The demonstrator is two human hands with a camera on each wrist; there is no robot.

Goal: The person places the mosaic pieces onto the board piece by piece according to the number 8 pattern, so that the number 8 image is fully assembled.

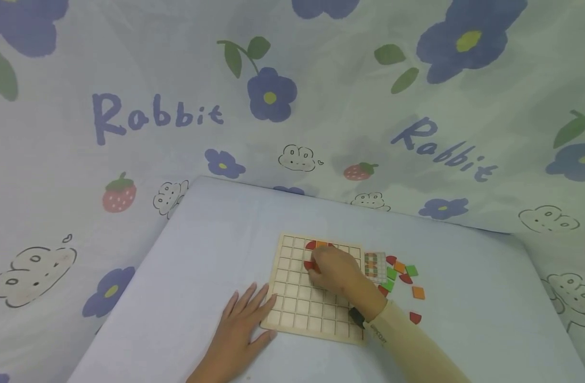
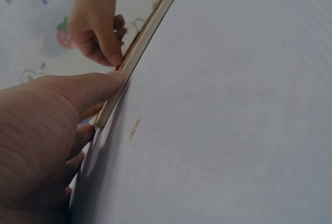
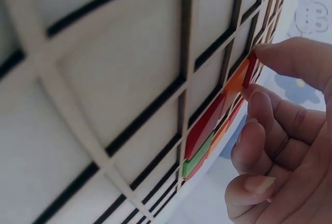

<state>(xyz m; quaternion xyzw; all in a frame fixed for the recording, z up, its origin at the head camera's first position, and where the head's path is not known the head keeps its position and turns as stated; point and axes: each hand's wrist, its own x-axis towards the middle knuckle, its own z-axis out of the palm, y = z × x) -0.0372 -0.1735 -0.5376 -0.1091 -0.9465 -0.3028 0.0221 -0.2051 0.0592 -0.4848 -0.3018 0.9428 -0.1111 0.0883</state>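
A wooden grid board [image 1: 287, 304] with square cells lies on the table. My right hand [image 1: 337, 268] is over its upper part, pinching a red tile [image 3: 250, 70] between thumb and fingertips, as the right wrist view shows. Beside that tile sit an orange tile [image 3: 237, 82], another red tile [image 3: 205, 123] and a green tile [image 3: 197, 158] in the grid. The hand hides part of these rows in the head view. My left hand [image 1: 241, 327] rests at the board's lower left corner, fingers extended; its thumb [image 2: 106, 85] touches the board's edge.
Right of the board lies a small pattern card [image 1: 375, 267]. Loose red, orange and green tiles are scattered beyond it, among them an orange square [image 1: 418, 292] and a red rounded tile [image 1: 415, 317]. A printed cloth [image 1: 187, 64] hangs behind the white table [image 1: 177, 298].
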